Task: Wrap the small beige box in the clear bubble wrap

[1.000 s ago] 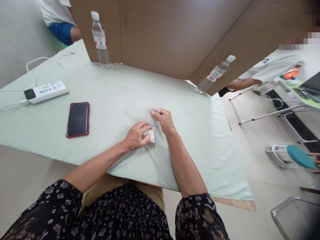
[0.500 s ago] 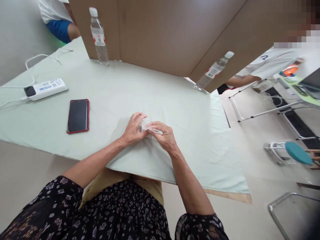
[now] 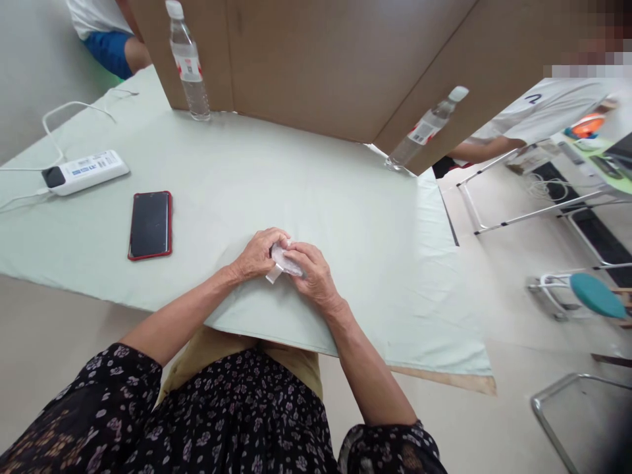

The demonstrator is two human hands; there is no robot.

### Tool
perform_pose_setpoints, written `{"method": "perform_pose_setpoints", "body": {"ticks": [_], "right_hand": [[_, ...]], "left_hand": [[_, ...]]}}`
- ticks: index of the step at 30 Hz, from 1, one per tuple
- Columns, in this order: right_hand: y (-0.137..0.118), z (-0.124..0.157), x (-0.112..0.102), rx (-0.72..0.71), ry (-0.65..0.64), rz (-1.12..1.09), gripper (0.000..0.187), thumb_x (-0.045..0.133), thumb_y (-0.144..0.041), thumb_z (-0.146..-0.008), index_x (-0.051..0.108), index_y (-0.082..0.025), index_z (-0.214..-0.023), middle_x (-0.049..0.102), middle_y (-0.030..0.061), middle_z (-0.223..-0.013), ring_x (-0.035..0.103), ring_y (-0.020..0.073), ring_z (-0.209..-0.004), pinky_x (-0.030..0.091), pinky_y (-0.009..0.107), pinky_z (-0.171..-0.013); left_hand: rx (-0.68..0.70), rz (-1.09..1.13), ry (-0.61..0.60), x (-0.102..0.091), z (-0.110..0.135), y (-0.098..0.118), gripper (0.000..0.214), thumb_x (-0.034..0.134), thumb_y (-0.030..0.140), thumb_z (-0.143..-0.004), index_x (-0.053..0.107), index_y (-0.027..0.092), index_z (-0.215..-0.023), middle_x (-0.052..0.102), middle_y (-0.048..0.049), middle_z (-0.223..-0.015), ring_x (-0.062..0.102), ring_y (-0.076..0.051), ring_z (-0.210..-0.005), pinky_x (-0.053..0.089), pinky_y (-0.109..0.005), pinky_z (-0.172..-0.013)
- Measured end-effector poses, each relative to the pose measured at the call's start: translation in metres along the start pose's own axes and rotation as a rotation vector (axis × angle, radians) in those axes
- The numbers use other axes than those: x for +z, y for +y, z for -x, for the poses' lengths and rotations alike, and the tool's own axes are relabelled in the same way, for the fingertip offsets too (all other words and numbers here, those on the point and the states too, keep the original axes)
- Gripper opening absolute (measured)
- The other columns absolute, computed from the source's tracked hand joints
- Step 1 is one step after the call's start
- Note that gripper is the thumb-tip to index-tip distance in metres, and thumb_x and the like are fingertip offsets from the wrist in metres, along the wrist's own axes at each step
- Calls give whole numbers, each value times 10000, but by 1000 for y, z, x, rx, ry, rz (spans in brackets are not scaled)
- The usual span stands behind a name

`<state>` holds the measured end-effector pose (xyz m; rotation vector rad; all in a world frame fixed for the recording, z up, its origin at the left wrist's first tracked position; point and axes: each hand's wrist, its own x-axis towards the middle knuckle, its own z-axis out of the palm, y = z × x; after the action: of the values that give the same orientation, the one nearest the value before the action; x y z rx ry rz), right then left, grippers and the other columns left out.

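Near the front edge of the table, my two hands meet around a small, whitish, see-through plastic packet. My left hand is closed on its left side, and a dark bit shows beside those fingertips. On the right side my right hand grips it, with the fingers lying over its top. A pale flap of the packet sticks out below, towards me. The fingers cover much of the packet, so what is inside cannot be made out.
A phone in a red case and a white power bank with cables lie to the left. Two water bottles stand by the cardboard partition. Other people sit beyond it. A teal stool is at right.
The packet has turned in my hands: its broad face and a flap towards me now show. My right hand has moved slightly down and left. The whole view has shifted a little.
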<state>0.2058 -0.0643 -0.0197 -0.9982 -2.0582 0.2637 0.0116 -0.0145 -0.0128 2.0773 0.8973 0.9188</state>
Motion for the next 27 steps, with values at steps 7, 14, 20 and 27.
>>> {"method": "perform_pose_setpoints", "body": {"ticks": [7, 14, 20, 27], "right_hand": [[2, 2, 5, -25, 50, 48, 302, 554, -85, -881, 715, -246, -1079, 709, 106, -1211, 653, 236, -1162, 547, 432, -978], [-3, -3, -3, 77, 45, -88, 309, 597, -120, -851, 701, -259, -1107, 707, 90, -1216, 658, 229, -1162, 549, 419, -1008], [-9, -5, -11, 259, -56, -238, 625, 747, -358, -819, 541, -254, -1399, 626, 105, -1397, 599, 267, -1292, 485, 454, -1112], [-3, -3, -1, 500, -17, -408, 680, 774, -407, -764, 550, -213, -1376, 668, 122, -1334, 660, 274, -1186, 520, 425, -1044]], "left_hand": [[80, -106, -71, -4, 9, -2, 481, 650, 226, -673, 566, 190, -1145, 624, -132, -1284, 596, -298, -1214, 458, -442, -1044], [-60, 60, 32, 3, 8, 4, 361, 645, 242, -689, 597, 183, -1042, 663, -65, -1038, 635, -188, -881, 515, -306, -777], [-395, 335, 31, -3, 2, 18, 295, 681, 375, -704, 614, 175, -911, 623, 13, -750, 574, -132, -656, 461, -237, -589], [-441, 324, -40, -16, 0, 24, 394, 630, 535, -773, 650, 151, -858, 617, -2, -739, 532, -129, -636, 402, -227, -529]]}}
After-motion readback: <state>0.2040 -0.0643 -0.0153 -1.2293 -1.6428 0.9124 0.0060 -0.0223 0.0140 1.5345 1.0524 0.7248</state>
